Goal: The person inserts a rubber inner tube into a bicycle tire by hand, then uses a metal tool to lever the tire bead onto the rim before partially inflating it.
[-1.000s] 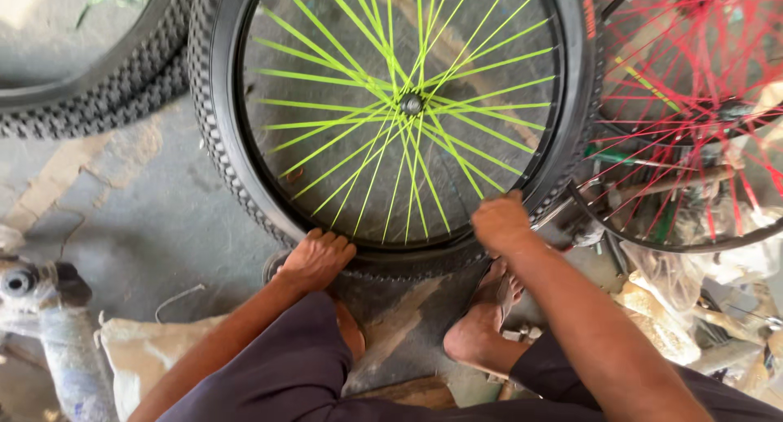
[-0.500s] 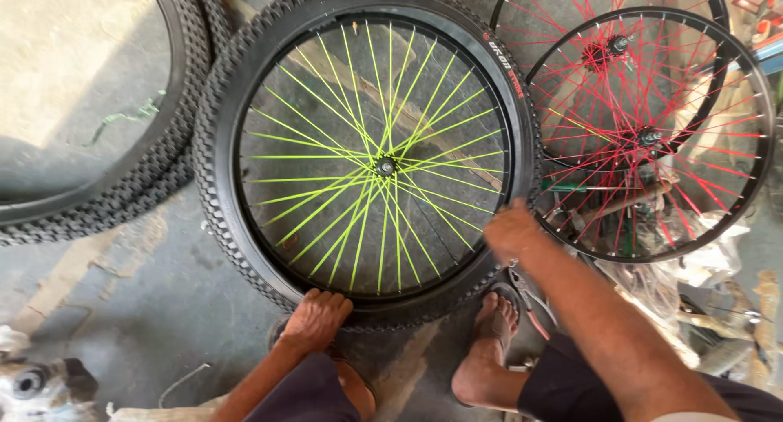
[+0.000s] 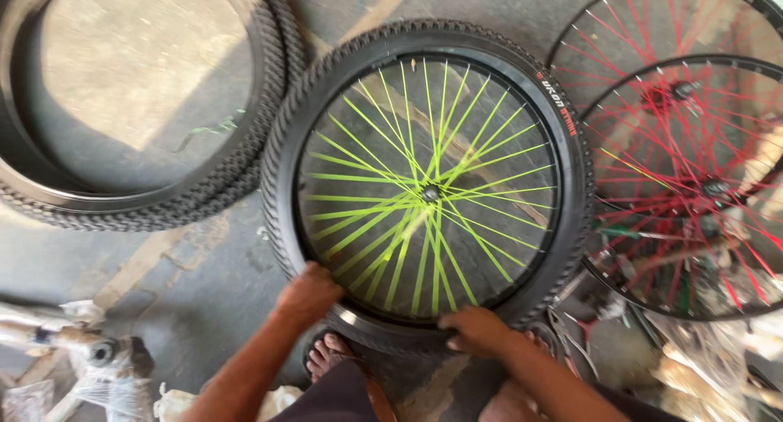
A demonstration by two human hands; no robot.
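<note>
The bicycle wheel (image 3: 428,190), with a black rim, yellow-green spokes and a knobby black tyre (image 3: 285,136) around it, is laid flat on the grey concrete floor (image 3: 204,283) in the middle of the scene. Its near edge is gripped by both hands. The left hand (image 3: 308,294) is closed over the tyre and rim at the near left, with the fingers curled onto the rubber. The right hand (image 3: 475,328) is pressed on the near right of the rim, its fingers bent over the tyre edge. A sandalled foot (image 3: 330,355) is set just beside the near rim, between the two arms. To the left, loose black tyres (image 3: 163,202) are stacked. To the right, two red-spoked wheels (image 3: 693,185) are overlapped, touching the tyre's right side. At the near left corner, a wrapped metal part (image 3: 98,357) is seen.
</note>
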